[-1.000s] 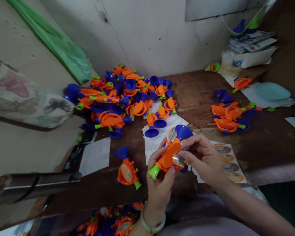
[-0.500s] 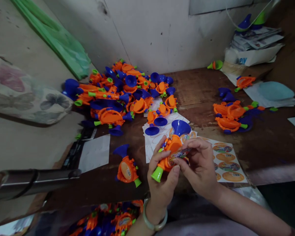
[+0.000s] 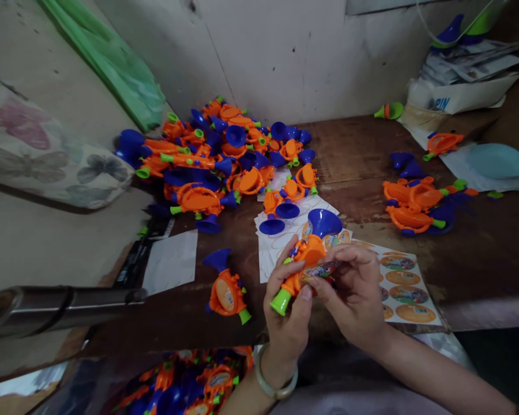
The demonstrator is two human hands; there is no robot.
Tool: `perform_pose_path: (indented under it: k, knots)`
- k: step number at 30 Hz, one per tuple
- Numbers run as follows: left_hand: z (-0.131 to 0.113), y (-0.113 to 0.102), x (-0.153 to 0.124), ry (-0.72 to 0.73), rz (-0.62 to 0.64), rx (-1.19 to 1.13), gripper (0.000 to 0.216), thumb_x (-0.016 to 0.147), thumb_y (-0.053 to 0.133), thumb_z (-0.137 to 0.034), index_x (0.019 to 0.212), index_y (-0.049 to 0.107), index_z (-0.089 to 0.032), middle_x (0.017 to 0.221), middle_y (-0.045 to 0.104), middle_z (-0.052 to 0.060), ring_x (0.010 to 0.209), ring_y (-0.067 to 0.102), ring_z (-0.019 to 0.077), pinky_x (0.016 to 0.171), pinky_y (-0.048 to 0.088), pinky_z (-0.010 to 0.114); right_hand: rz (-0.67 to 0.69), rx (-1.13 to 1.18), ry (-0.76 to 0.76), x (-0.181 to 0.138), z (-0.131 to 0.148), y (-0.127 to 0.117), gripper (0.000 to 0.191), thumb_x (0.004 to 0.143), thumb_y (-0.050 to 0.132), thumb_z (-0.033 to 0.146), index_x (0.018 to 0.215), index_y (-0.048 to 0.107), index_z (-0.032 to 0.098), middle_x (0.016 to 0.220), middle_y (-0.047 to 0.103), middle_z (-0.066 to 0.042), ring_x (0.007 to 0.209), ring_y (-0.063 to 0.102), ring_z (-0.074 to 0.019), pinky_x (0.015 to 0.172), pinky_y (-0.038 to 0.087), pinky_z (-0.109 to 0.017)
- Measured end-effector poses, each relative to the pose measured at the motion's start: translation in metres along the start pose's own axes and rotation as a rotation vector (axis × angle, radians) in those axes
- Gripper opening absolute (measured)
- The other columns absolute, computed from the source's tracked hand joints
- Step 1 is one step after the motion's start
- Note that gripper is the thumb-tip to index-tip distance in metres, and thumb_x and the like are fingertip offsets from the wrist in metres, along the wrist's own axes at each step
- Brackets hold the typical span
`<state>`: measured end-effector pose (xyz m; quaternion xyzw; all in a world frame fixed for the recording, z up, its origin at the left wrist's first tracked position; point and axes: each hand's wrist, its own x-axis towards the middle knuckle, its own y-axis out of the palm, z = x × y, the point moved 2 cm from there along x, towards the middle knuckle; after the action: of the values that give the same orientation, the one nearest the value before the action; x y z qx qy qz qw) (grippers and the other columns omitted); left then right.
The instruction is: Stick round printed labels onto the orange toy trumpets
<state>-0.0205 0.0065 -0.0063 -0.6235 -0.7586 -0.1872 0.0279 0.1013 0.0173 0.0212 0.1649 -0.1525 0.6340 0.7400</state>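
My left hand (image 3: 288, 308) is wrapped round an orange toy trumpet (image 3: 310, 249) with a blue bell and a green mouthpiece, bell pointing away from me. Between the thumb and fingers of my right hand (image 3: 357, 288) is an oval picture sticker (image 3: 320, 270), held against the trumpet's flat side; how much of it touches the toy I cannot tell. Under and beside my right hand lies a sheet of oval stickers (image 3: 409, 279), some with pictures and some plain orange. Another toy trumpet (image 3: 227, 294), with an orange label on its side, rests left of my hands.
A heap of toy trumpets (image 3: 225, 150) stands at the back left. A smaller group (image 3: 415, 202) lies on the right, near a pale blue dish (image 3: 499, 160). Below the table edge is a pile of labelled trumpets (image 3: 190, 383). A metal tube (image 3: 60, 308) juts in from the left.
The view has shifted slightly, so the scene sits a little differently in frame. Both hands keep the same hold on trumpet and sticker, with barely any movement between them.
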Motion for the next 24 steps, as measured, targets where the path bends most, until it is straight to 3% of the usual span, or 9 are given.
perform_pose_path:
  k: [5,8,10,13,20,24]
  knots:
    - [-0.001,-0.001,0.001,0.045,-0.076,0.046,0.021,0.101,0.08,-0.038,0.121,0.084,-0.032,0.142,0.079,0.009,0.132,0.077,0.0317,0.106,0.066,0.04,0.007,-0.016,-0.015,-0.001,-0.001,0.0,0.041,0.096,0.075,0.009,0.123,0.057,0.035,0.108,0.061,-0.001,0.096,0.067,-0.0183,0.08,0.062,-0.029]
    - [0.002,-0.004,-0.001,0.068,-0.064,0.055,0.021,0.101,0.079,-0.032,0.122,0.083,-0.032,0.143,0.079,0.009,0.134,0.075,0.0291,0.11,0.064,0.038,0.023,-0.106,-0.106,0.004,-0.002,-0.004,0.032,0.099,0.07,0.011,0.12,0.06,0.032,0.104,0.064,-0.001,0.1,0.066,-0.0209,0.088,0.06,-0.035]
    - [0.004,-0.005,-0.004,0.075,-0.05,0.021,0.024,0.101,0.078,-0.029,0.124,0.082,-0.032,0.148,0.076,0.009,0.143,0.07,0.0289,0.116,0.06,0.039,0.016,-0.21,-0.152,0.009,-0.003,-0.008,0.026,0.099,0.069,0.011,0.115,0.062,0.03,0.102,0.064,-0.001,0.105,0.064,-0.0225,0.095,0.057,-0.039]
    - [0.006,-0.005,-0.008,0.064,-0.026,-0.022,0.026,0.101,0.076,-0.027,0.127,0.08,-0.031,0.154,0.072,0.01,0.15,0.064,0.0308,0.12,0.057,0.042,0.015,-0.302,-0.137,0.017,-0.005,-0.011,0.021,0.099,0.071,0.012,0.109,0.063,0.029,0.102,0.064,-0.001,0.103,0.061,-0.0217,0.094,0.054,-0.038]
    - [0.009,-0.01,-0.014,0.002,-0.071,-0.018,0.026,0.098,0.081,-0.028,0.124,0.082,-0.029,0.151,0.073,0.012,0.149,0.064,0.0389,0.119,0.058,0.052,0.032,-0.363,-0.114,0.021,-0.001,-0.01,0.018,0.099,0.069,0.013,0.103,0.061,0.029,0.097,0.065,0.001,0.098,0.061,-0.0202,0.089,0.053,-0.035]
    - [0.009,-0.012,-0.015,-0.013,-0.076,-0.011,0.025,0.098,0.081,-0.028,0.124,0.082,-0.03,0.151,0.074,0.01,0.147,0.065,0.0372,0.121,0.056,0.052,0.042,-0.461,-0.15,0.023,-0.005,-0.012,0.016,0.101,0.069,0.017,0.107,0.06,0.029,0.101,0.064,-0.001,0.102,0.064,-0.023,0.092,0.057,-0.04]
